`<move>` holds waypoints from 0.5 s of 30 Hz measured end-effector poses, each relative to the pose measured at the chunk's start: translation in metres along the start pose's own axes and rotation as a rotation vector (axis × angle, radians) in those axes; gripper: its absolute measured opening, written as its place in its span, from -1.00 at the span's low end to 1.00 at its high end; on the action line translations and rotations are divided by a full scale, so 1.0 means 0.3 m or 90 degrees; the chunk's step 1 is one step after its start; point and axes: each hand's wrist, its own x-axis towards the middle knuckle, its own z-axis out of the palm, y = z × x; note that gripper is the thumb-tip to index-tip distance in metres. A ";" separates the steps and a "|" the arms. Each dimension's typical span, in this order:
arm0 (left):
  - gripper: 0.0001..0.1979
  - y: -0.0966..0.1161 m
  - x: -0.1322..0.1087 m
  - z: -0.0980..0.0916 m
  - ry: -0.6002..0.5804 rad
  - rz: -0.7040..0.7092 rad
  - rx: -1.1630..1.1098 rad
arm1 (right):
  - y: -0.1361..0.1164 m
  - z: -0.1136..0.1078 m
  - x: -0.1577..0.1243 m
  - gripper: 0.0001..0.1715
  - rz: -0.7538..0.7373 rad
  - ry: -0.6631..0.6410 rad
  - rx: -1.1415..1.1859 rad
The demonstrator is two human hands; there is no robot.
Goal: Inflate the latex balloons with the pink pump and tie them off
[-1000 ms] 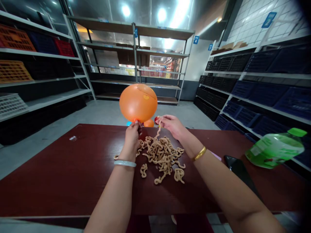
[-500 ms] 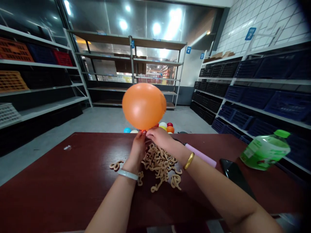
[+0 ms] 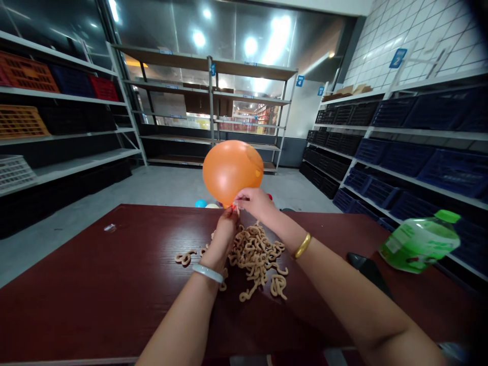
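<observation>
An inflated orange balloon (image 3: 231, 170) stands above the far edge of the dark red table (image 3: 95, 295), its neck pointing down toward me. My left hand (image 3: 227, 223) is closed around the neck from below. The fingers of my right hand (image 3: 254, 202) are pinched at the same neck, beside the left fingertips. Exactly how the neck lies between the fingers is too small to tell. Below both hands, a heap of tan, curled balloon-string-like pieces (image 3: 255, 254) covers the middle of the table, with a small separate curl (image 3: 185, 257) to the left.
A green-capped bottle of green liquid (image 3: 421, 241) stands at the table's right, beside a black phone (image 3: 369, 272). A small clear plastic scrap (image 3: 110, 228) lies at left. Beyond the table, more balloons (image 3: 201, 203) rest on the floor. Shelves with crates (image 3: 396, 162) line the sides.
The balloon and both hands have shifted slightly right and lower. My right hand has turned over the neck. The pink cylinder beside my right forearm is now hidden.
</observation>
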 end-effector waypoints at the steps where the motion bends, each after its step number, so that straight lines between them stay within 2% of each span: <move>1: -0.73 0.001 -0.001 0.001 -0.003 -0.015 -0.011 | -0.015 0.002 0.020 -0.94 0.027 -0.019 0.065; 3: -0.74 0.003 -0.001 0.000 -0.007 -0.033 -0.030 | -0.052 0.012 0.055 -0.93 0.038 -0.062 0.196; 5: -0.73 0.006 0.000 -0.006 -0.014 -0.039 -0.046 | -0.088 0.021 0.079 -0.85 -0.001 -0.107 0.291; 7: -0.70 0.011 0.002 -0.014 -0.023 -0.043 -0.067 | -0.113 0.020 0.086 -0.81 -0.038 -0.144 0.324; 9: -0.68 0.019 0.004 -0.020 -0.028 -0.045 -0.087 | -0.114 0.007 0.072 -0.80 -0.028 -0.174 0.314; 12: -0.67 0.035 0.002 -0.022 -0.031 -0.047 -0.108 | -0.061 -0.021 0.017 -0.56 0.050 -0.156 0.242; 14: -0.67 0.048 -0.005 -0.018 -0.039 -0.049 -0.122 | -0.001 -0.028 -0.026 -0.54 0.127 -0.113 0.182; 15: -0.67 0.054 -0.009 -0.015 -0.052 -0.051 -0.135 | 0.029 -0.024 -0.045 -0.56 0.154 -0.090 0.200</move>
